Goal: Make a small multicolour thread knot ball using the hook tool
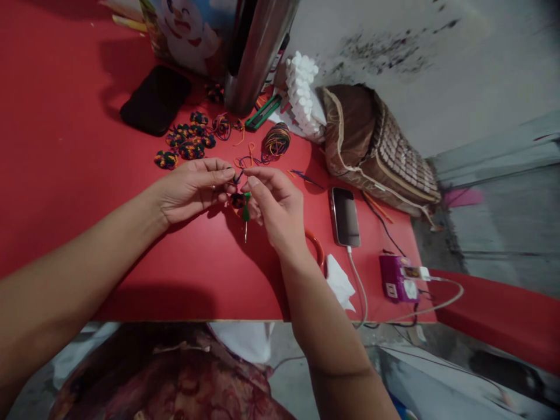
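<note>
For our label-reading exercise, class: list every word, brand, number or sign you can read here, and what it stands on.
No text is readable.
White labels on the purple plastic power adapter: too small and blurred.
Printed box with a cartoon figure: picture only, no legible words.
Black-screened smartphone: blank.

**A home craft corner, set up for crochet**

A red counter (65,116) stands against a stained white wall (437,46). It carries small multicoloured crocheted pieces (188,140), a skein of mixed yarn (275,140), a half-made yarn piece (238,200) and a green-handled crochet hook (246,213). Household things lie among them: a phone (345,216) on its charging cable, a purple plug adapter (396,279), a brown woven bag (376,146), a black pouch (155,99) and a steel flask (256,52).
</note>
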Demonstrator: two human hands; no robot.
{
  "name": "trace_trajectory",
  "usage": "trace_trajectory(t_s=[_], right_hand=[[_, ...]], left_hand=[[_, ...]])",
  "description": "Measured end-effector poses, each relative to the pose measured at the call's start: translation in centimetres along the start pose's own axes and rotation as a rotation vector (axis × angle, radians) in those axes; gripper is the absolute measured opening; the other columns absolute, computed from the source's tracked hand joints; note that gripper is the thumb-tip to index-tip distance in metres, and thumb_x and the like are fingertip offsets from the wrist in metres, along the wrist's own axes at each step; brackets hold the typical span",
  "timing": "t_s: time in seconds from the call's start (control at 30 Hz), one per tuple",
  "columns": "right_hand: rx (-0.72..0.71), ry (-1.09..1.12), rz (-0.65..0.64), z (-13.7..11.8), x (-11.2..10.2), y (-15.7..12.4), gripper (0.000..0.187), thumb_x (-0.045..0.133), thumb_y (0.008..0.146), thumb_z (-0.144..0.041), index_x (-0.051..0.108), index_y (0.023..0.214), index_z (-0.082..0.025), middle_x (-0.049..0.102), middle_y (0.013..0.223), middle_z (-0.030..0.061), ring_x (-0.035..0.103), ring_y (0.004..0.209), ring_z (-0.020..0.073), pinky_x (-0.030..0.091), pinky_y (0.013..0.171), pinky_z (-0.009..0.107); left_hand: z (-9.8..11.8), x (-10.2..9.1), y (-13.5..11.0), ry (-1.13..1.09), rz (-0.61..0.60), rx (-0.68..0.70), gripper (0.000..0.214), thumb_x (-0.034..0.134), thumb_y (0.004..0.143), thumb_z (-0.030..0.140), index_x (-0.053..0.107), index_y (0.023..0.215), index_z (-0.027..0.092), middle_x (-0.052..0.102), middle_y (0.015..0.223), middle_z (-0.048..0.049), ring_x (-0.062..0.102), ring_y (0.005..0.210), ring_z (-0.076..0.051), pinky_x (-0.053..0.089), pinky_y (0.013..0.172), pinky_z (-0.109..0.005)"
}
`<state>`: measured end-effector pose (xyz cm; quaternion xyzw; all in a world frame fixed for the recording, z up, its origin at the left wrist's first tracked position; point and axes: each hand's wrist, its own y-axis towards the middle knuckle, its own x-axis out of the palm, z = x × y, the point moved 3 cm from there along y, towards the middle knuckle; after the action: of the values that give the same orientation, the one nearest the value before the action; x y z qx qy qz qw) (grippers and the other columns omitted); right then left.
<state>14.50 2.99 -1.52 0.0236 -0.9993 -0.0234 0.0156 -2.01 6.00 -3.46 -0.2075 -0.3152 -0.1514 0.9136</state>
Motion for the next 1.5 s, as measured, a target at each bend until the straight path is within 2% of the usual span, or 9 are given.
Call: trace_trajectory(t_s=[0.1,0.27,0.4,0.57,0.67,0.8,1.07,1.27,1.5], right_hand=[[-0.016,0.001,-0.038,0.3,0.2,0.0,0.036,0.088,0.085,-0.049,0.073,0.107,-0.024,0.068,0.085,-0.0035,0.05,0.055,0.0061,0.043,0.048,0.023],[0.026,0.065,-0.022,0.8,0.0,0.3,0.024,0.087,0.086,-0.041,0.073,0.093,-0.022,0.062,0.068,-0.0069,0.04,0.049,0.0045,0.033,0.044,0.021],[0.088,0.166,-0.002,1.1,-0.3,0.6,0.029,0.09,0.083,-0.042,0.071,0.089,-0.021,0.06,0.064,-0.0083,0.033,0.045,0.0029,0.028,0.041,0.021],[0.122,0.23,0.006,1.1,-0.2,0.6,0.033,0.093,0.078,-0.041,0.07,0.088,-0.02,0.06,0.063,-0.0081,0.032,0.044,0.0021,0.025,0.041,0.02],[0.111,0.245,-0.007,1.1,0.0,0.5,0.032,0.093,0.078,-0.041,0.07,0.088,-0.02,0.055,0.059,-0.0097,0.032,0.044,0.0026,0.024,0.041,0.02],[0.081,0.214,-0.057,1.2,0.4,0.3,0.03,0.089,0.085,-0.043,0.069,0.091,-0.021,0.052,0.059,-0.0107,0.032,0.045,0.0037,0.025,0.043,0.021],[0.021,0.026,-0.078,1.2,0.8,-0.3,0.03,0.079,0.093,-0.049,0.064,0.095,-0.023,0.053,0.069,-0.0079,0.039,0.056,0.0074,0.03,0.051,0.024],[0.139,0.245,-0.083,1.7,1.5,-0.5,0.024,0.079,0.089,-0.037,0.062,0.084,-0.022,0.047,0.06,-0.0099,0.033,0.049,0.0063,0.028,0.048,0.024],[0.233,0.431,-0.027,1.4,1.9,-0.4,0.026,0.085,0.078,-0.032,0.061,0.078,-0.021,0.043,0.059,-0.0108,0.028,0.047,0.0043,0.025,0.046,0.022]], left_hand=[[-0.1,0.2,0.0,0.018,0.028,-0.006,0.013,0.083,0.085,0.006,0.075,0.076,0.009,0.072,0.07,-0.0058,0.067,0.062,-0.011,0.057,0.061,-0.019],[-0.2,0.4,-0.1,0.031,0.006,-0.056,0.015,0.075,0.089,0.002,0.075,0.075,0.009,0.072,0.067,-0.0071,0.068,0.057,-0.012,0.057,0.058,-0.019],[-0.1,0.5,-0.3,0.028,-0.031,-0.057,0.014,0.072,0.09,0.004,0.075,0.076,0.009,0.072,0.067,-0.0077,0.068,0.055,-0.013,0.057,0.053,-0.02],[-0.2,0.7,-0.3,0.021,-0.005,-0.073,0.011,0.08,0.077,-0.001,0.075,0.08,0.009,0.071,0.067,-0.0058,0.066,0.055,-0.011,0.049,0.047,-0.016],[-0.5,0.8,-0.3,0.031,0.029,-0.079,0.018,0.082,0.071,-0.002,0.074,0.081,0.01,0.072,0.068,-0.0041,0.064,0.053,-0.011,0.055,0.05,-0.02],[-0.6,1.1,-0.4,0.049,0.065,-0.05,0.023,0.083,0.068,-0.001,0.072,0.083,0.013,0.072,0.071,-0.0006,0.066,0.056,-0.012,0.062,0.058,-0.028],[0.0,1.8,-0.8,0.169,0.159,0.099,0.036,0.071,0.064,-0.006,0.08,0.093,0.015,0.063,0.065,0.0052,0.056,0.054,-0.006,0.048,0.055,-0.018],[-0.3,2.1,-1.0,0.252,0.102,0.233,0.048,0.063,0.059,-0.005,0.083,0.097,0.016,0.056,0.058,0.0079,0.047,0.047,-0.006,0.043,0.049,-0.019],[-0.2,2.1,-0.8,0.243,0.08,0.229,0.049,0.066,0.059,-0.004,0.082,0.099,0.017,0.056,0.057,0.0083,0.046,0.046,-0.005,0.042,0.049,-0.019]])
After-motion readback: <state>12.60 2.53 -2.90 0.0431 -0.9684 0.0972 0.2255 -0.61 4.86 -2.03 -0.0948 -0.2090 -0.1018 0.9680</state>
